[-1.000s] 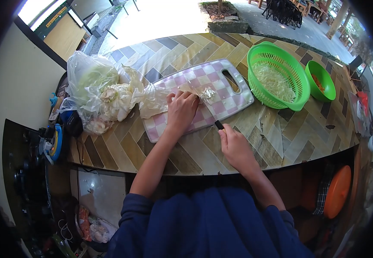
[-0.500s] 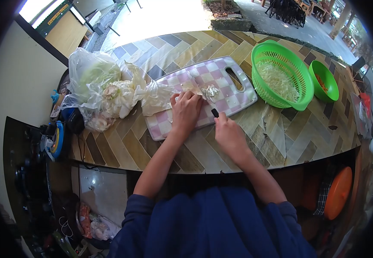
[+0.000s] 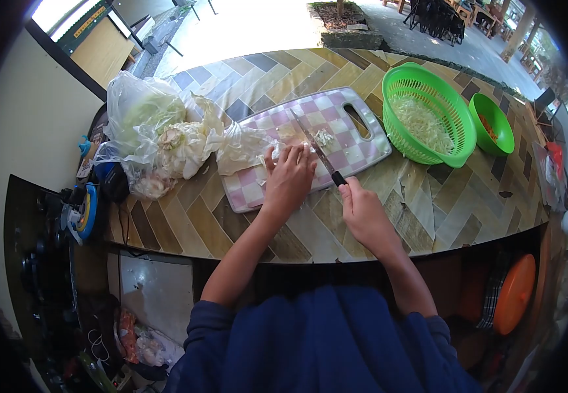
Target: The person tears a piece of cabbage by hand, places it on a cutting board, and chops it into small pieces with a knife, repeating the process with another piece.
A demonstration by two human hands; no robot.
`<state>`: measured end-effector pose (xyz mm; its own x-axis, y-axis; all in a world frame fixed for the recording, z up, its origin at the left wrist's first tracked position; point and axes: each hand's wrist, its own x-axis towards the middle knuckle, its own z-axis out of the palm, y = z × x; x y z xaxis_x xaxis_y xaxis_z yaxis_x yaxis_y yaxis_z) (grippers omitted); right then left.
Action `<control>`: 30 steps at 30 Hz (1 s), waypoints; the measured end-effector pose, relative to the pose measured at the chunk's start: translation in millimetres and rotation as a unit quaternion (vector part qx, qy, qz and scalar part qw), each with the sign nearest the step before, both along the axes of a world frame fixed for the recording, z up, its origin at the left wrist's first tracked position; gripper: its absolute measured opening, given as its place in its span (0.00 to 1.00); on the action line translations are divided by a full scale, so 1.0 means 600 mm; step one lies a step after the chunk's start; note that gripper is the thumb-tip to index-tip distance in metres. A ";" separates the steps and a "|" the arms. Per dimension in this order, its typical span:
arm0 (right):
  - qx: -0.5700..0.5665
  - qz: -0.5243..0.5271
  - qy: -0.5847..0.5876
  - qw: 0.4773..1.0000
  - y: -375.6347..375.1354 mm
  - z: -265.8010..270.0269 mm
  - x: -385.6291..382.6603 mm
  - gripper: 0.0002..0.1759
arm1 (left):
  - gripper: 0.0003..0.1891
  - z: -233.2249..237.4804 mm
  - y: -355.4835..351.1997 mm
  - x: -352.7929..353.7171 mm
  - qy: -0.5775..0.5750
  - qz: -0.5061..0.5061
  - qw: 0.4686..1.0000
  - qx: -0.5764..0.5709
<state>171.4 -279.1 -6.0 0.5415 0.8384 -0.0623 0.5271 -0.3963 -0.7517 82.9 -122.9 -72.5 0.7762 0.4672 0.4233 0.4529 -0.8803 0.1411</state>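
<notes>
A pink-and-white checkered cutting board lies on the patterned table. On it my left hand rests with bent fingers over small white pieces that it partly hides. My right hand is closed round the black handle of a knife, whose blade points up and left across the board beside my left fingertips. A small heap of chopped white bits sits just right of the blade. Pale outer leaves lie over the board's left edge.
A green colander of white shreds stands right of the board, with a green bowl holding orange pieces beyond it. At the left are a whitish leafy head and a clear plastic bag. The table's front edge curves nearby.
My right hand has moved slightly right and down, and the knife blade now shows clearly. My left hand has shifted slightly right, its fingers a little more spread.
</notes>
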 end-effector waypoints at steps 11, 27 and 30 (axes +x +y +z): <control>-0.045 0.017 -0.072 0.996 0.009 -0.023 -0.019 0.15 | 0.19 0.004 -0.005 0.002 -0.019 0.002 1.000 -0.024; -0.017 0.021 -0.058 0.998 0.027 -0.034 0.021 0.16 | 0.09 0.020 0.037 -0.001 -0.068 -0.018 0.992 -0.106; -0.011 0.026 -0.035 0.999 0.018 -0.019 0.018 0.16 | 0.09 0.012 0.035 -0.004 -0.082 -0.038 0.992 -0.089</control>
<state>182.0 -268.5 -17.2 0.5010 0.8643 -0.0441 0.5980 -0.3826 -0.7043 80.4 -101.8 -65.2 0.7395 0.4881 0.4635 0.3432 -0.8658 0.3640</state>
